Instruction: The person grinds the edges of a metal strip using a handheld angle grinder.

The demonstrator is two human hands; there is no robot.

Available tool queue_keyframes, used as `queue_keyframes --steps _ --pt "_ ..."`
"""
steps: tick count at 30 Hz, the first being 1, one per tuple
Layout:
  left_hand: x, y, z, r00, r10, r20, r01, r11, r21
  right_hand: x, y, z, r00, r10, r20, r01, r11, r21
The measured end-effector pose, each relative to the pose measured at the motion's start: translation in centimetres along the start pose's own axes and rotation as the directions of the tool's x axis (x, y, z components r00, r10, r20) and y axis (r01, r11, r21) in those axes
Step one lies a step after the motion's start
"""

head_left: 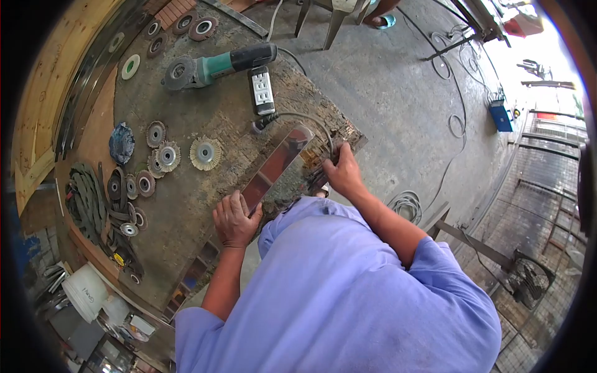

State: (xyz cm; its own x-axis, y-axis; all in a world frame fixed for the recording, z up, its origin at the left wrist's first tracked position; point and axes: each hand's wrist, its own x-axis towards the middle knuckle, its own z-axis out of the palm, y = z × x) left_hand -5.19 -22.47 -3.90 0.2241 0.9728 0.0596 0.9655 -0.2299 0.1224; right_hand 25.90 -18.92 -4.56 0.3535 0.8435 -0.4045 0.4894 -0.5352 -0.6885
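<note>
White plastic marks the bucket (85, 292), contents hidden from me, beside the workbench (180, 230); at the workbench's near edge the left hand (237, 217), fingers bent, clasps one end of a shiny metal bar (277, 165), seemingly steadying it, so the next move calls for a firm hold; at the workbench's right corner the right hand (345, 169) half-curls, and I cannot tell what it grips.
</note>
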Motion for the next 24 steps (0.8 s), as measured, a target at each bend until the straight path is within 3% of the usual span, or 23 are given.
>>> queue_keyframes --steps 3,4,7,10,13,15,17,19,21,22,23,24 --pt "0.1 0.1 -0.2 1.0 -0.012 -0.012 0.012 1.0 -0.005 -2.0 1.2 0.1 0.99 -0.089 0.105 0.058 0.962 0.268" --pt "0.1 0.3 -0.3 1.0 -0.019 -0.015 0.019 1.0 -0.007 -2.1 1.6 0.1 0.956 -0.201 0.216 0.086 0.891 0.446" --pt "0.1 0.4 -0.4 0.999 -0.042 0.009 0.043 0.999 -0.012 -3.7 1.7 -3.0 0.883 -0.23 0.409 -0.028 0.844 0.535" --pt "0.1 0.5 -0.3 0.998 -0.063 0.015 0.063 0.998 0.022 -4.8 4.3 -5.0 0.85 -0.241 0.468 -0.072 0.826 0.558" --pt "0.1 0.5 -0.2 0.998 -0.065 0.0 0.065 0.998 -0.008 -3.2 4.2 -9.2 0.933 -0.196 0.303 0.068 0.92 0.385" --pt "0.0 0.6 0.0 0.998 -0.06 -0.022 0.06 0.998 0.011 -0.5 2.7 -12.4 0.935 -0.303 0.186 0.285 0.952 0.114" --pt "0.1 0.4 -0.1 0.998 -0.06 -0.03 0.061 0.998 0.021 2.6 -0.8 -14.8 0.812 -0.581 0.055 0.582 0.813 -0.013" --pt "0.1 0.8 -0.4 0.998 -0.066 -0.017 0.067 0.998 0.016 4.9 -6.5 -17.0 0.71 -0.693 0.126 0.7 0.677 -0.226" --pt "0.0 0.9 -1.0 0.995 -0.095 -0.012 0.095 0.995 -0.042 7.4 -11.7 -17.8 0.522 -0.836 0.167 0.843 0.477 -0.25" --pt "0.2 0.7 -0.1 0.998 -0.062 -0.03 0.059 0.994 -0.087 8.9 -13.7 -17.4 0.503 -0.849 0.164 0.845 0.443 -0.3" --pt "-0.1 0.2 1.6 0.995 -0.058 -0.079 0.051 0.994 -0.095 9.3 -16.3 -16.8 0.349 -0.927 0.134 0.902 0.294 -0.315" --pt "-0.2 0.0 2.1 0.993 -0.084 -0.079 0.08 0.995 -0.056 9.0 -19.9 -16.3 0.396 -0.89 0.227 0.893 0.316 -0.32"
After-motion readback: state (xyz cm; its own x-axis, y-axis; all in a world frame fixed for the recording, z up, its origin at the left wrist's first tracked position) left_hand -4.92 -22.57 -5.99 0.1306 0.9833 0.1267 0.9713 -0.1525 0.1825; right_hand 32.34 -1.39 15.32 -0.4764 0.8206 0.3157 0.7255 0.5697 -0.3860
